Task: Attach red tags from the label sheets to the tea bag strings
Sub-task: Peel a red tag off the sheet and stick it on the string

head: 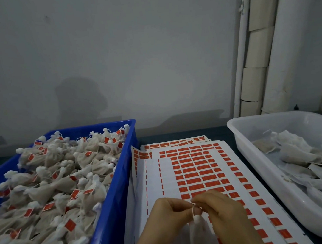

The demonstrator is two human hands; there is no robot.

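Note:
A white label sheet (195,169) with rows of red tags lies on the table between two bins, on top of other sheets. Above its near end my left hand (170,216) and my right hand (224,213) meet fingertip to fingertip. Both pinch the thin string (193,209) of a white tea bag (197,229), which hangs down below my fingers. Whether a red tag sits between my fingertips cannot be made out.
A blue bin (112,204) on the left is heaped with tea bags carrying red tags. A white bin (261,163) on the right holds untagged tea bags. A grey wall stands behind, with white and beige rolls (278,53) leaning in the right corner.

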